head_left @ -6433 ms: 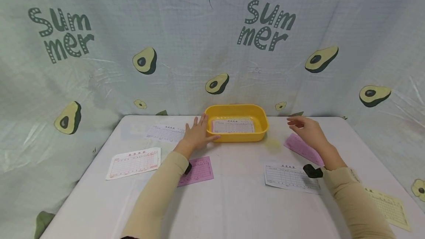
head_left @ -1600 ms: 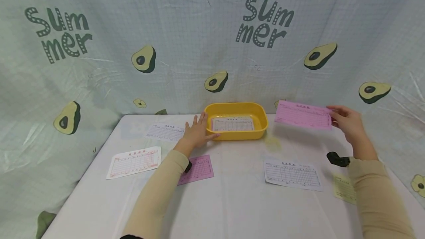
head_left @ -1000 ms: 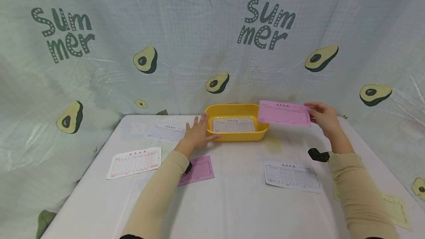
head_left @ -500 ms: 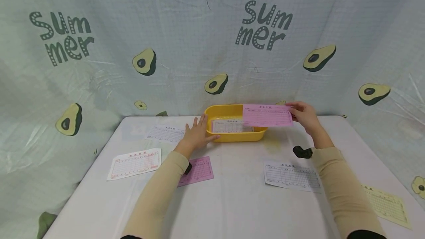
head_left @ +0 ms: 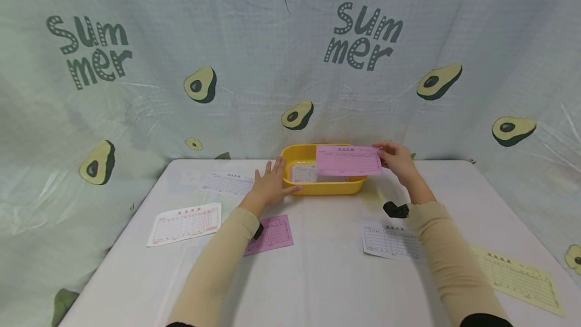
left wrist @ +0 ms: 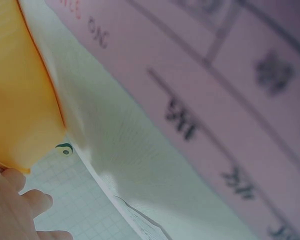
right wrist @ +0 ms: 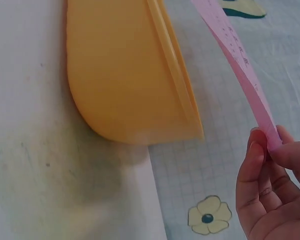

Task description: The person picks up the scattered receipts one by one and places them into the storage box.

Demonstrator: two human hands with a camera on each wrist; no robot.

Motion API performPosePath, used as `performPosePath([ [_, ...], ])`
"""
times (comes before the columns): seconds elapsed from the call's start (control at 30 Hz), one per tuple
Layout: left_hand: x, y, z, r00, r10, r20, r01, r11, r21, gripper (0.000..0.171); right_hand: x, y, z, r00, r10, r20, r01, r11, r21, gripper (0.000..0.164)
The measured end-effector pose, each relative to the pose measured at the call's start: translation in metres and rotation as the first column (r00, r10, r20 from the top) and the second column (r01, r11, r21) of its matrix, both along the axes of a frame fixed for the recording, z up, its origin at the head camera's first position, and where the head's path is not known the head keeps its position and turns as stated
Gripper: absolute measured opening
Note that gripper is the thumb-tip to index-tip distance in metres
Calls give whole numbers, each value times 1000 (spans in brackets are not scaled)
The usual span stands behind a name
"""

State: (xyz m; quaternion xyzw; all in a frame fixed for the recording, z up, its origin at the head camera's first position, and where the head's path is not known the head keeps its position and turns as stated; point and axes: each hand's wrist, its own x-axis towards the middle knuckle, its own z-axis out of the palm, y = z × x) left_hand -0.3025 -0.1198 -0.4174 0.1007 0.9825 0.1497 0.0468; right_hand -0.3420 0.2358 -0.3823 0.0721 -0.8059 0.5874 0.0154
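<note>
A yellow plastic basin stands at the back of the table with a white printed receipt slip inside, partly covered from view. My left hand rests against the basin's left end, its fingers spread and straight. My right hand pinches the right edge of a pink receipt slip between thumb and fingers. That slip hangs above the right half of the basin; in the right wrist view the pink slip appears nearly edge-on, above the basin's rim.
A second pink slip lies below my left wrist. Farther left are a red-printed slip and a white slip. On the right lie another white slip and a yellow slip, partly hidden by my right sleeve. A printed cloth hangs behind.
My right hand has picked up the pink slip from the table's right side and carried it left over the basin. My left hand has stayed against the basin.
</note>
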Motion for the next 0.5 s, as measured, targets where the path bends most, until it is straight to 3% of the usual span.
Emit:
performPosePath([
  [0.27, 4, 1, -9, 1000, -17, 9, 17, 1000, -8, 111, -2, -17, -13, 998, -25, 59, 21, 998, 58, 35],
  [0.5, 0, -2, -5, 1000, -7, -18, 6, 1000, -10, 111, -11, -38, -9, 999, -33, 27, 31, 998, 60, 33],
])
